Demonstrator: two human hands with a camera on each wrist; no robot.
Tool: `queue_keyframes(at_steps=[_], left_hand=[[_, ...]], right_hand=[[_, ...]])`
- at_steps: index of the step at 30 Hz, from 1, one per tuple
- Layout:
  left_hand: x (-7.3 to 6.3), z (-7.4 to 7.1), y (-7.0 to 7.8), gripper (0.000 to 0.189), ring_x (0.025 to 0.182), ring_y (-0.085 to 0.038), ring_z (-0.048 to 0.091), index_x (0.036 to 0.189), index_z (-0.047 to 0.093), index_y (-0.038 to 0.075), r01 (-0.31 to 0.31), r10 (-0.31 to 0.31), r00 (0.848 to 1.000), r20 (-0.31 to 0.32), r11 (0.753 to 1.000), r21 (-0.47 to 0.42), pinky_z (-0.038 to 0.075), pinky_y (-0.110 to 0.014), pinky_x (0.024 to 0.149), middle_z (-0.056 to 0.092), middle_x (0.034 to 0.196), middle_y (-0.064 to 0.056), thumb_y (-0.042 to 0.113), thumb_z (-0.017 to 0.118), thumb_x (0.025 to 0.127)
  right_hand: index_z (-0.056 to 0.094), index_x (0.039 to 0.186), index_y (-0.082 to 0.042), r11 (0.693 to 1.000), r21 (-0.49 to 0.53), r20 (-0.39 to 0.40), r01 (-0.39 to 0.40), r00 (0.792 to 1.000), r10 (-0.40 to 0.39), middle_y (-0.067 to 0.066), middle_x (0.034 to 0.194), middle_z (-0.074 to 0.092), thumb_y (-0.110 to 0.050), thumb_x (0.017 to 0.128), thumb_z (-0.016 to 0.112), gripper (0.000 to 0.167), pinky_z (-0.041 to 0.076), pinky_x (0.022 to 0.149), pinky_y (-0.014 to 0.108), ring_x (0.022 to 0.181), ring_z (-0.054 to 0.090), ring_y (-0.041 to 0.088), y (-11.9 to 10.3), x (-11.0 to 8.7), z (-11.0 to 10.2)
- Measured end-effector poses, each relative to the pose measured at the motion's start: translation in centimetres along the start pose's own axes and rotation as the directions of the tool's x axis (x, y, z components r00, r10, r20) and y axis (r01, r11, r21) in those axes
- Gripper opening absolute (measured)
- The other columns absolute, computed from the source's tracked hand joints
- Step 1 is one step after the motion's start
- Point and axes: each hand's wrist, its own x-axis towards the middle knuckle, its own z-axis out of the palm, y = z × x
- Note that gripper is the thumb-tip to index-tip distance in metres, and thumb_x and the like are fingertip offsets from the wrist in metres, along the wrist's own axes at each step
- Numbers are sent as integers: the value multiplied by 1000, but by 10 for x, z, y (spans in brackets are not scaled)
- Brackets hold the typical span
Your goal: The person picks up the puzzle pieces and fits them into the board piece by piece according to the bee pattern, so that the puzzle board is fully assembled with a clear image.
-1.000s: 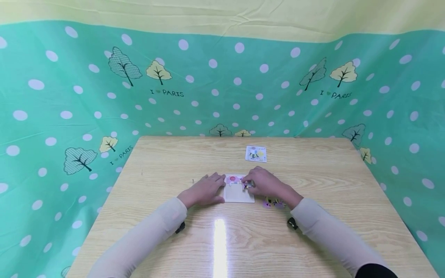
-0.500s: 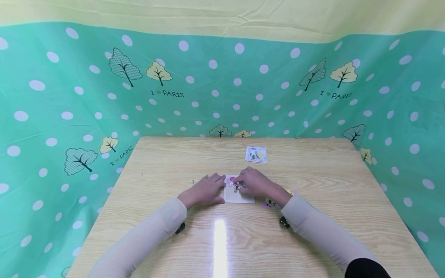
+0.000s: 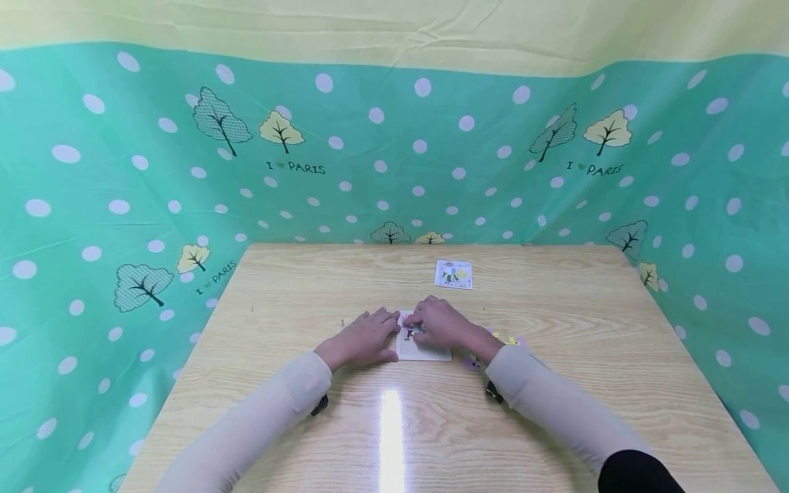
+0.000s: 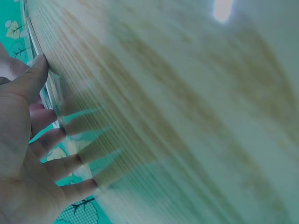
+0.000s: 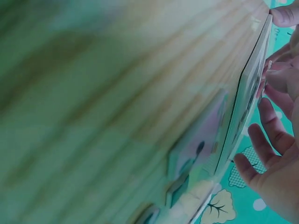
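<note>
White tray (image 3: 425, 354) on the table (image 3: 296, 287), and the right hand (image 3: 439, 323) has just moved left across it, thumb and finger pinching a puzzle piece (image 3: 409, 333), now over the tray's left side, seemingly being lined up! Left hand (image 3: 368, 335), fingers spread, touches the left edge; loose pieces (image 3: 512, 340) lie right.

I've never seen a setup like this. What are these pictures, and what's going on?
There's no machine here, just a person's left hand and right hand, both bare. The wide picture is taken from the person's head; the two tilted close-ups are taken from the wrists. On the wooden table lie a flat white tray, a picture card beyond it, and some loose pieces. The left hand touches the tray's left edge; the right hand pinches a small puzzle piece over the tray.
</note>
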Motion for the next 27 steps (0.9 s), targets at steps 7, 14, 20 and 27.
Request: queue_keyframes(at_steps=[7, 14, 20, 27], left_hand=[[0, -1, 1, 75, 150, -38, 37, 149, 47, 8, 0, 0, 1000, -8, 1000, 6, 38, -62, 118, 41, 161, -14, 57, 64, 94], [-1, -2, 1, 73, 150, -39, 37, 147, 49, 8, -6, 6, 1000, -14, 1000, 4, 39, -62, 118, 41, 161, -15, 57, 64, 94], [0, -1, 1, 74, 149, -38, 38, 147, 49, 7, -7, 7, 1000, -15, 1000, 10, 40, -61, 117, 42, 160, -14, 57, 64, 94], [1, -1, 0, 76, 150, -37, 38, 148, 48, 7, -6, 7, 1000, -8, 1000, 24, 40, -61, 117, 42, 161, -14, 58, 64, 94]], right_hand=[[75, 122, -23, 1000, 4, 27, 4, 1000, -4, -1, 111, 73, -21, 86, 76, 36, 47, 99, 45, 110, 58, 21, -4, 3, 1], [75, 123, -25, 1000, -8, 47, -15, 999, 16, -3, 107, 72, -23, 86, 77, 37, 47, 93, 39, 104, 56, 19, -5, 4, -1], [74, 124, -27, 1000, -6, 55, -13, 998, 13, -3, 105, 71, -26, 88, 78, 36, 45, 85, 34, 100, 55, 17, -3, 5, 0], [74, 123, -27, 999, -42, 33, 26, 999, -25, 1, 107, 72, -28, 90, 76, 34, 48, 82, 35, 100, 57, 19, 0, 5, 1]])
